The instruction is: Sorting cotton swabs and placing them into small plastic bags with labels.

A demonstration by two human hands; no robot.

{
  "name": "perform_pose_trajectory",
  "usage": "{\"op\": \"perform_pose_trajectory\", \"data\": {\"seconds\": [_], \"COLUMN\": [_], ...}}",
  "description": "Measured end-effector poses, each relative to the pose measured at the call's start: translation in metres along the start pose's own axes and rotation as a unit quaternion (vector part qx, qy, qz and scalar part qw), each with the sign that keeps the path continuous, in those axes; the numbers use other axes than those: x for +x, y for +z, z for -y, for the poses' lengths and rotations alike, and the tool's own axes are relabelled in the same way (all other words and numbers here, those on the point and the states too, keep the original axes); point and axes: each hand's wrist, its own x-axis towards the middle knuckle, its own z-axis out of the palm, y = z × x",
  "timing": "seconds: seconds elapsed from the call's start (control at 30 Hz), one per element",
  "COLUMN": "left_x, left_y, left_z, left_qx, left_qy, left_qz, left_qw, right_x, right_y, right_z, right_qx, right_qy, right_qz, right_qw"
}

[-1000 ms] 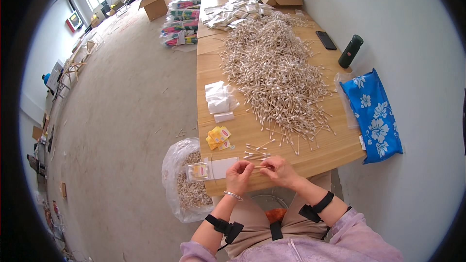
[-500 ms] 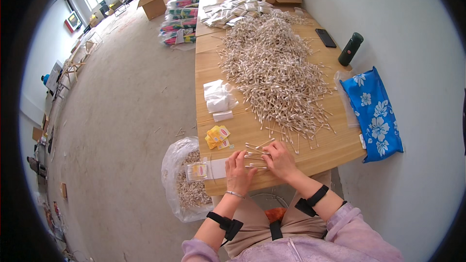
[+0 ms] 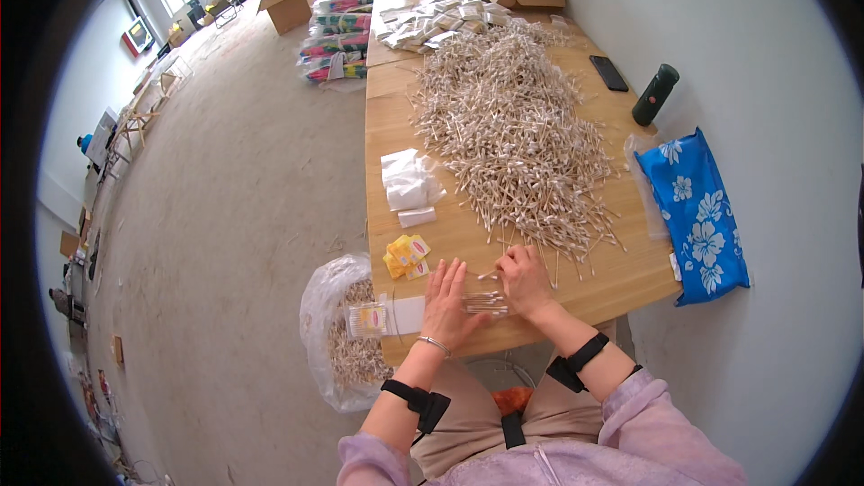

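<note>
The left hand (image 3: pixel 447 301) is laid flat at the near end of the wooden table (image 3: pixel 468 225), its fingers extended and nothing seen grasped. The right hand (image 3: pixel 525 279) is held beside it with fingers curled downward; whether a swab is pinched there cannot be told. Between the hands, a small row of cotton swabs (image 3: pixel 486 303) is seen on the tabletop, below the large swab pile (image 3: pixel 513 135). Yellow cards (image 3: pixel 407 256) are placed near the left fingertips, and a filled packet (image 3: pixel 368 319) is positioned at the table's left edge.
</note>
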Motion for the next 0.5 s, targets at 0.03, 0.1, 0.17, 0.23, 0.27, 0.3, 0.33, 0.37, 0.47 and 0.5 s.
{"op": "perform_pose_trajectory", "data": {"seconds": [0.03,0.1,0.17,0.23,0.27,0.3,0.33,0.37,0.47,0.5], "left_x": [0.003,0.006,0.006,0.002,0.001,0.0,-0.001,-0.002,-0.004,-0.005], "left_y": [0.002,0.006,0.008,0.009,0.009,0.009,0.009,0.009,0.01,0.011], "left_z": [0.001,0.002,0.002,0.002,0.002,0.001,0.001,0.001,0.003,0.003], "left_qx": [-0.013,-0.026,-0.028,-0.033,-0.037,-0.037,-0.04,-0.043,-0.06,-0.06], "left_qy": [-0.005,-0.01,-0.002,0.002,0.007,0.007,0.01,0.012,-0.002,-0.002], "left_qz": [0.017,0.032,0.012,-0.002,-0.015,-0.015,-0.027,-0.038,-0.036,-0.036], "left_qw": [1.0,0.999,1.0,0.999,0.999,0.999,0.999,0.998,0.998,0.998], "right_x": [0.002,0.004,0.005,0.007,0.008,0.009,0.01,0.011,0.009,0.007], "right_y": [0.002,0.005,0.008,0.007,0.007,0.007,0.007,0.007,0.012,0.013], "right_z": [-0.004,-0.009,-0.012,-0.011,-0.011,-0.01,-0.008,-0.007,0.005,0.008], "right_qx": [-0.009,-0.019,-0.037,-0.037,-0.038,-0.038,-0.03,-0.021,-0.022,-0.022], "right_qy": [0.0,0.0,0.0,0.008,0.016,0.016,0.011,0.005,0.007,0.006], "right_qz": [0.02,0.039,0.042,0.037,0.032,0.032,0.03,0.029,0.054,0.054], "right_qw": [1.0,0.999,0.998,0.999,0.999,0.999,0.999,0.999,0.998,0.998]}}
